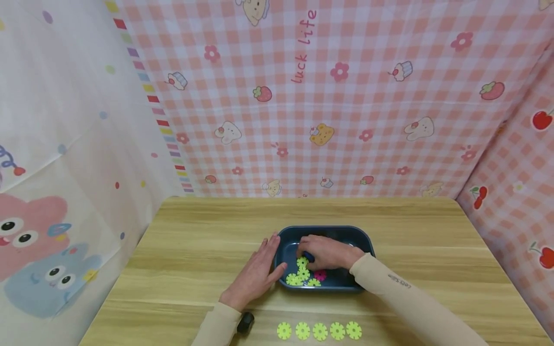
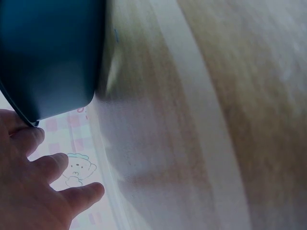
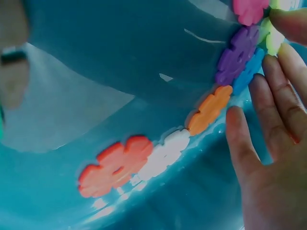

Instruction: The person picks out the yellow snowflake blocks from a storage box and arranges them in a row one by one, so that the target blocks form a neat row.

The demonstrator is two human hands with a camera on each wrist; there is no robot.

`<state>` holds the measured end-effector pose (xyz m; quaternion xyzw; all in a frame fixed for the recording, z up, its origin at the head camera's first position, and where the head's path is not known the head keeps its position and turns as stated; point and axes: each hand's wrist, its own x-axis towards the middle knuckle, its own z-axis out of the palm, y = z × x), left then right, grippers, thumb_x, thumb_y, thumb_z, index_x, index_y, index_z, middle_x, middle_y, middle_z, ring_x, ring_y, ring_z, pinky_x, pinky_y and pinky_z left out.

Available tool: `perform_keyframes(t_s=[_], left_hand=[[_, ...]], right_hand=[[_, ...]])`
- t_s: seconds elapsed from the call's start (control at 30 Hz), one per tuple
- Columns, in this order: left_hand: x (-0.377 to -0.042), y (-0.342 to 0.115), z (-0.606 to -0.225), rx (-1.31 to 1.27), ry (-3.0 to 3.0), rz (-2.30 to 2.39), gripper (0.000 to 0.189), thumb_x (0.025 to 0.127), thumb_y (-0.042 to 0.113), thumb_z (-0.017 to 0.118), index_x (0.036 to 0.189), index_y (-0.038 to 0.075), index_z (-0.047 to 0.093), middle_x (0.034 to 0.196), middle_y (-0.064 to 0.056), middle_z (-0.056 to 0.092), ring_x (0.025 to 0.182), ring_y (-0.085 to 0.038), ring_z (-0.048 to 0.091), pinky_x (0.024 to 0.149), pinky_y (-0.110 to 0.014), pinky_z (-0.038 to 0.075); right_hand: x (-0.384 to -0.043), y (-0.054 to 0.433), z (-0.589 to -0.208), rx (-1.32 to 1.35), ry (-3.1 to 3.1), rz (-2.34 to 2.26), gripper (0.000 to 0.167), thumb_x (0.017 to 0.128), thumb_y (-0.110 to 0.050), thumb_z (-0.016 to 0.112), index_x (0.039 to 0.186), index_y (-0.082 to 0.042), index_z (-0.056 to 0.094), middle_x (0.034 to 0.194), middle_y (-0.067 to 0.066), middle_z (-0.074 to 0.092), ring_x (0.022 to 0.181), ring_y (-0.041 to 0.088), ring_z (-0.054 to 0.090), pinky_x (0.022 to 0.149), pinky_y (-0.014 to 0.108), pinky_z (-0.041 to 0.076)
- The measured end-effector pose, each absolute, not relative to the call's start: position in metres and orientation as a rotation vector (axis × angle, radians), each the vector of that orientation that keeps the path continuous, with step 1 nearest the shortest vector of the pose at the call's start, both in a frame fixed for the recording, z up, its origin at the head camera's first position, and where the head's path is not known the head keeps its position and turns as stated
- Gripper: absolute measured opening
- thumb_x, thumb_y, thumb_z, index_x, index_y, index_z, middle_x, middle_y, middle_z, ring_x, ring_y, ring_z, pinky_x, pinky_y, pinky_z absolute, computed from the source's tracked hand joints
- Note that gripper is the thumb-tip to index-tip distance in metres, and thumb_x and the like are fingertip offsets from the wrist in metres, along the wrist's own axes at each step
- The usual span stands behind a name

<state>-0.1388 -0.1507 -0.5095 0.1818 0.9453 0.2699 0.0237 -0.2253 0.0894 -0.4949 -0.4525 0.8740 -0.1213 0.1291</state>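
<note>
Fingers straight, the left hand (image 1: 254, 276) rests against the left end of the dark tray (image 1: 333, 229), probably to steady it. Inside, the right hand (image 1: 325, 252) has thumb and fingers at a yellow-green disc (image 3: 275, 36); whether they grip it cannot be told. The tray's long axis runs left to right, parallel to the five discs (image 1: 320, 331) lined up on the desk (image 1: 207, 230).

Long beige left sleeve (image 1: 216, 326), matching beige right sleeve (image 1: 415, 300), small dark lettering (image 1: 399, 281) along its forearm
</note>
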Motion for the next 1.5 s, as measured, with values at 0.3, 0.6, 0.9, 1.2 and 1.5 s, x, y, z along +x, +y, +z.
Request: perform_keyframes(t_s=[0.3, 0.6, 0.9, 1.2, 1.5], left_hand=[[-0.139, -0.151, -0.511, 0.551, 2.93, 0.825, 0.072, 0.109, 0.044, 0.05, 0.166, 0.009, 0.022, 0.173, -0.007, 0.017, 0.157, -0.033, 0.019, 0.121, -0.061, 0.027], [-0.138, -0.151, -0.511, 0.541, 2.917, 0.83, 0.073, 0.109, 0.044, 0.05, 0.166, 0.01, 0.02, 0.173, -0.008, 0.016, 0.157, -0.034, 0.017, 0.122, -0.061, 0.026], [-0.138, -0.151, -0.51, 0.54, 2.919, 0.834, 0.073, 0.109, 0.045, 0.05, 0.166, 0.01, 0.022, 0.173, -0.007, 0.017, 0.157, -0.033, 0.018, 0.122, -0.061, 0.026], [-0.138, -0.15, -0.509, 0.54, 2.923, 0.829, 0.073, 0.109, 0.045, 0.05, 0.166, 0.01, 0.022, 0.173, -0.007, 0.017, 0.157, -0.033, 0.018, 0.122, -0.061, 0.027], [-0.138, -0.15, -0.51, 0.539, 2.923, 0.827, 0.073, 0.109, 0.045, 0.05, 0.166, 0.011, 0.021, 0.173, -0.006, 0.016, 0.158, -0.033, 0.017, 0.122, -0.06, 0.025]], right_hand=[[-0.223, 0.089, -0.494, -1.35, 2.587, -0.299, 0.025, 0.092, -0.025, 0.079, 0.116, -0.018, 0.075, 0.111, -0.004, 0.066, 0.103, 0.014, 0.061, 0.102, 0.042, 0.053], [-0.228, 0.097, -0.495, -1.389, 2.493, -0.349, 0.025, 0.094, -0.024, 0.079, 0.12, -0.023, 0.078, 0.121, -0.004, 0.063, 0.11, 0.013, 0.058, 0.102, 0.036, 0.052], [-0.226, 0.1, -0.495, -1.325, 2.552, -0.346, 0.023, 0.092, -0.031, 0.08, 0.112, -0.019, 0.076, 0.118, -0.004, 0.062, 0.109, 0.014, 0.058, 0.103, 0.039, 0.052], [-0.227, 0.103, -0.494, -1.239, 2.599, -0.362, 0.022, 0.092, -0.024, 0.079, 0.111, -0.016, 0.075, 0.111, -0.003, 0.064, 0.1, 0.014, 0.057, 0.101, 0.041, 0.054], [-0.228, 0.113, -0.492, -1.296, 2.631, -0.363, 0.021, 0.097, -0.017, 0.075, 0.117, -0.014, 0.076, 0.115, -0.001, 0.066, 0.104, 0.014, 0.06, 0.102, 0.038, 0.054]])
